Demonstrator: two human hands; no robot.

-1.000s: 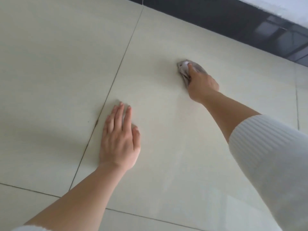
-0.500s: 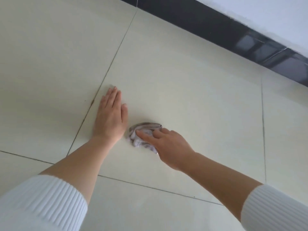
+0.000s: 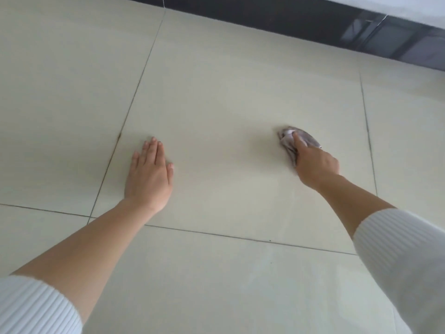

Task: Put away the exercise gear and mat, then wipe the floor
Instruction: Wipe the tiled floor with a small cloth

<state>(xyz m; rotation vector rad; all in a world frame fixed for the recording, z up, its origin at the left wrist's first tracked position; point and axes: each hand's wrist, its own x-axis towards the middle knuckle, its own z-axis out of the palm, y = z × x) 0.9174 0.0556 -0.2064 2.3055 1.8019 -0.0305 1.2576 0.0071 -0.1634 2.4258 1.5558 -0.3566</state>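
Note:
A crumpled grey cloth [image 3: 307, 139] lies on the pale cream tiled floor [image 3: 216, 102], right of centre. My right hand [image 3: 316, 165] is on top of it, the index finger stretched over the cloth and the other fingers curled into its folds. My left hand [image 3: 149, 176] lies flat on the same tile with straight fingers, palm down, about half a tile to the left of the cloth. Both arms wear white ribbed sleeves pushed up the forearm. No exercise gear or mat is in view.
A dark glossy baseboard [image 3: 301, 19] runs along the far edge of the floor under a white wall. Thin grout lines [image 3: 130, 109] divide the large tiles; one has a small brown stain near my left fingertips.
My right hand has swept the cloth from right beside my left hand out to the right across the tile. The left hand stays planted flat.

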